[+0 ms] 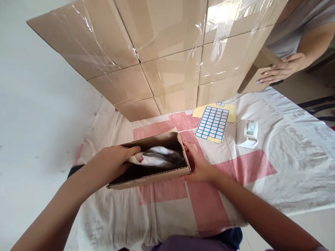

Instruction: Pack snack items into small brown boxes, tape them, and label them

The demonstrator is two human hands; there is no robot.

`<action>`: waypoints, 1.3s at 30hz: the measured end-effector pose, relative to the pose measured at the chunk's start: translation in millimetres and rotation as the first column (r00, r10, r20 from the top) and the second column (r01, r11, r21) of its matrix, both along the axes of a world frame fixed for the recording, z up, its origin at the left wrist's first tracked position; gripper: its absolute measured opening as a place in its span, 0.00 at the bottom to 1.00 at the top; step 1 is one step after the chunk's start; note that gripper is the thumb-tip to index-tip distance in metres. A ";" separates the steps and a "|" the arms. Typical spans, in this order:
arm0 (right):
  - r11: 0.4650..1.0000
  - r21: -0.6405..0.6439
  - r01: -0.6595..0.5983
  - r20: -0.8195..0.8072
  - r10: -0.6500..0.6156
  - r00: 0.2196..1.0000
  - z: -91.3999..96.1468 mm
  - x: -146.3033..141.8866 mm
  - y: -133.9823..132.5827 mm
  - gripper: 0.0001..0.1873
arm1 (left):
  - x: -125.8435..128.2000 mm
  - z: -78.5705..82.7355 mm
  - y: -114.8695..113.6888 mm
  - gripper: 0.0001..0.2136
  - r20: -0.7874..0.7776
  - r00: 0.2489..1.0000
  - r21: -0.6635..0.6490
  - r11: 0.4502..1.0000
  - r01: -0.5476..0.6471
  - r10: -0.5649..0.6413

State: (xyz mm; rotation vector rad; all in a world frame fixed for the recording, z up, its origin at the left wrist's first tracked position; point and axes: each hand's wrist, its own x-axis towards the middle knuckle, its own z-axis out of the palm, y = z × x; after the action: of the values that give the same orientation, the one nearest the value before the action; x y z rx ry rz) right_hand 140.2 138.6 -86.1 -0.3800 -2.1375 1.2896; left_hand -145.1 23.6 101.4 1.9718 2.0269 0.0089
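An open-topped cardboard box sits on the cloth-covered table in front of me. My left hand reaches into its left end, fingers closed on a soft white and dark bundle, blurred, that lies inside the box. Whether the bundle is cloth or a packet I cannot tell. At the opposite end, my right hand grips the short wall, thumb near the upper rim and fingers on the outside. Some fingertips of both hands are hidden.
Cardboard boxes stacked under clear tape rise behind. To the right lie a blue-bordered label sheet, yellow paper and a small white object. Another person's hand rests on a carton. A wall stands left.
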 end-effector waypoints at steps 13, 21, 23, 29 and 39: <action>0.979 0.188 0.085 -0.124 -0.062 0.990 17.9 1.2 -3.6 0.57 | -33.6 -45.5 -99.4 0.35 0.427 0.903 0.525 0.800 -0.290 0.046; 0.945 0.282 0.165 -0.109 -0.139 0.984 57.6 -12.5 -23.1 0.23 | 21.9 -121.4 -86.7 0.31 0.795 0.606 0.439 0.661 -0.608 0.030; 0.950 0.237 0.205 -0.092 -0.188 0.978 62.4 -16.6 -26.2 0.22 | 26.0 -119.9 -76.5 0.35 0.819 0.570 0.437 0.574 -0.692 0.063; 0.929 0.177 0.326 -0.152 -0.301 0.941 95.3 -39.8 -2.8 0.46 | 18.5 -117.4 -61.0 0.42 0.799 0.601 0.445 0.654 -0.612 0.020; 0.807 0.523 0.273 -0.135 -0.238 0.962 90.3 -17.3 -22.3 0.10 | 51.1 -92.1 -79.5 0.23 0.001 0.973 0.668 0.724 -0.173 0.231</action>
State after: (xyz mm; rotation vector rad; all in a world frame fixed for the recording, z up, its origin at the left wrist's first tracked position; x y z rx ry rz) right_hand 122.9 116.3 4.2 -0.3625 -2.1905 0.5021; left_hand -93.9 -55.8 9.3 2.1174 2.5277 0.8340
